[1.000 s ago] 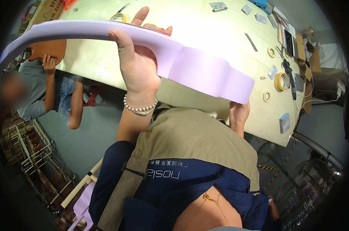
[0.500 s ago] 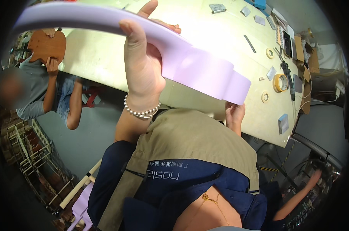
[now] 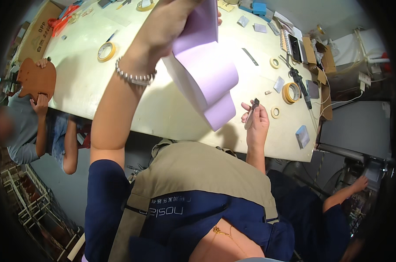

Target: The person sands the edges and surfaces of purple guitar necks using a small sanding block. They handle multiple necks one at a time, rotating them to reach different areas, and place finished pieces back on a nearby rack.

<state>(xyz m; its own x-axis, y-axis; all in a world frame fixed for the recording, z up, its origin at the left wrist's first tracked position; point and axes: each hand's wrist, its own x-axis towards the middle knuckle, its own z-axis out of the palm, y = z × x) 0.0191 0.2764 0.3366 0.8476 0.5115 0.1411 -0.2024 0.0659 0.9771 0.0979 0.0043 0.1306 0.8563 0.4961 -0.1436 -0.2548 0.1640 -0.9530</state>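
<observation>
My left hand (image 3: 165,28) grips a glossy lavender guitar body (image 3: 209,81), raised and tilted over the table at the top of the view. Its curved side faces me, and the upper end runs out of the picture. Fingertips show past its far edge. To the right of its lower end, my right hand (image 3: 258,125) is closed round a small, slim, pale piece with a dark tip (image 3: 251,115); its exact kind is unclear. The right hand is apart from the guitar body.
On the pale table (image 3: 163,113) lie tape rolls (image 3: 291,93), a metal strip (image 3: 250,56), a black tool with a cord (image 3: 296,77) and a small blue-grey block (image 3: 302,137). At left, another person holds a brown guitar body (image 3: 37,78). A co-worker's arm (image 3: 346,192) shows at lower right.
The lavender guitar body has swung from lying across the view to a steep tilt, its lower end moving left. My right hand has come away from it, and the small dark-tipped piece now shows.
</observation>
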